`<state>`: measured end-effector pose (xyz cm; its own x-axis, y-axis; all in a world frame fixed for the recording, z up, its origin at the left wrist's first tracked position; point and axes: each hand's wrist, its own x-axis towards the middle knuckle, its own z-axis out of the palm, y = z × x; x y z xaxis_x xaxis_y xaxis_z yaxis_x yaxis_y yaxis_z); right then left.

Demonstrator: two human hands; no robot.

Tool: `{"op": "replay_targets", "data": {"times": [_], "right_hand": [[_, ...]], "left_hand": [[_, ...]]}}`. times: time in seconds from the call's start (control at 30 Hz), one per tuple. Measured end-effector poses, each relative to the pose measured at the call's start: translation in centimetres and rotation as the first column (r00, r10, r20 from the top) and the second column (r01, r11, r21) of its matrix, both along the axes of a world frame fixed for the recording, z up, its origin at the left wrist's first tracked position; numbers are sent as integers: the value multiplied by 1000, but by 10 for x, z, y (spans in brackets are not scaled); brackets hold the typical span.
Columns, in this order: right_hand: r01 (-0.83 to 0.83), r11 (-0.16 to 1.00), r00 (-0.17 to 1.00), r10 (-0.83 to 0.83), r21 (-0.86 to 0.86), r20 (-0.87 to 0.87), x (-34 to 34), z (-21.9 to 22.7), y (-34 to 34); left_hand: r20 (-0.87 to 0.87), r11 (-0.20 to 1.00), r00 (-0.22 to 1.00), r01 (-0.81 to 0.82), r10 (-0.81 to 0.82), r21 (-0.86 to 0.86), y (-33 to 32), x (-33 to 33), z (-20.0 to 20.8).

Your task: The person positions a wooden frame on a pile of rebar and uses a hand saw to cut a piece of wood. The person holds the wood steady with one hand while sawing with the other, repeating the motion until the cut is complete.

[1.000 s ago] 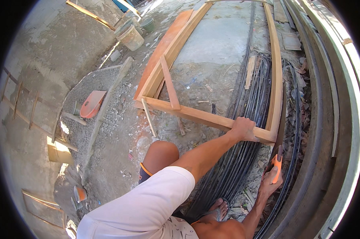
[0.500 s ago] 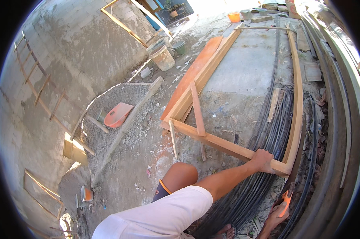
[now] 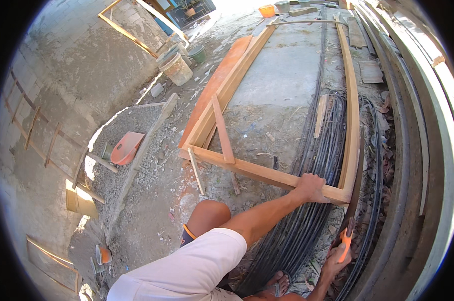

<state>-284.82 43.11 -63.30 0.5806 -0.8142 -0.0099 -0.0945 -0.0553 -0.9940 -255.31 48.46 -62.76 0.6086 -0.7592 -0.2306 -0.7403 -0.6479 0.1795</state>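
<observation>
A large wooden frame (image 3: 257, 170) lies tilted across the yard, its near rail closest to me. My left hand (image 3: 311, 188) is closed over that rail, a little left of the near right corner. In my right hand (image 3: 332, 260) I grip the orange handle of a handsaw (image 3: 345, 245), low and to the right of that corner. The dark blade points away from me along the frame's outer right side; whether it touches the wood I cannot tell. A thin diagonal brace (image 3: 222, 131) spans the frame's left near corner.
Black steel rods (image 3: 307, 226) lie bundled beneath and beside the frame. Long beams (image 3: 412, 125) run along the right. To the left are a gravel pile (image 3: 104, 173) with a red scoop-like pan (image 3: 127, 148), buckets (image 3: 178, 69) and a wooden ladder (image 3: 35, 125) against the wall.
The view has shifted, so the whole scene sits further left and slightly higher. My left hand keeps its hold on the rail, and the handsaw stays in my right hand beside the corner.
</observation>
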Motion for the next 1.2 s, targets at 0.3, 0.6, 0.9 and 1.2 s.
{"op": "replay_targets", "data": {"times": [0.3,0.6,0.9,1.2], "right_hand": [[4,997,997,-10,-83,-71,-99,14,89],[10,995,998,-17,-99,-68,47,34,-4],[-94,986,959,51,-140,-279,-165,10,101],[17,997,989,-28,-79,-146,-11,14,24]], "left_hand": [[13,999,1000,-27,27,43,10,3,2],[85,998,996,-36,32,44,11,7,0],[47,999,999,-14,12,35,11,5,-7],[105,1000,994,-19,19,-1,4,2,-10]]}}
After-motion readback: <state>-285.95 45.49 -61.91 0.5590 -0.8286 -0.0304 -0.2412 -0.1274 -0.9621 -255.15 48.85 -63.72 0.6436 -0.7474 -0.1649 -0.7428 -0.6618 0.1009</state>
